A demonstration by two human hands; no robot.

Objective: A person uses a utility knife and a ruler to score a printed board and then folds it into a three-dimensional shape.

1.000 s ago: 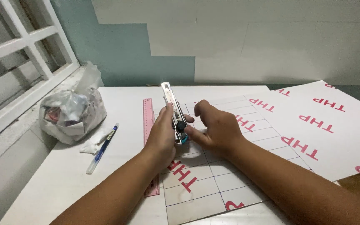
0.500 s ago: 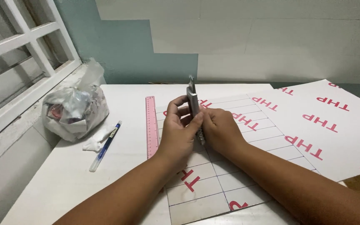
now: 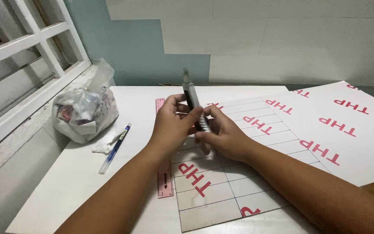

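Note:
Both hands hold a grey and black utility knife upright above the table, its tip pointing up and away. My left hand grips the knife's body from the left, fingers curled around it. From the right, my right hand pinches the knife's lower part with thumb and fingers. Under the hands lies a white board ruled into a grid of rectangles and printed with red letters. A pink ruler lies along that board's left edge, partly hidden by my left forearm.
A blue and white pen and a crumpled white scrap lie to the left. A clear plastic bag full of rubbish sits by the window frame. A second large white sheet with red lettering lies on the right.
The knife has swung from a leftward lean to nearly upright and risen slightly. Both hands shifted a little right, and my right hand's fingers moved down the knife's body.

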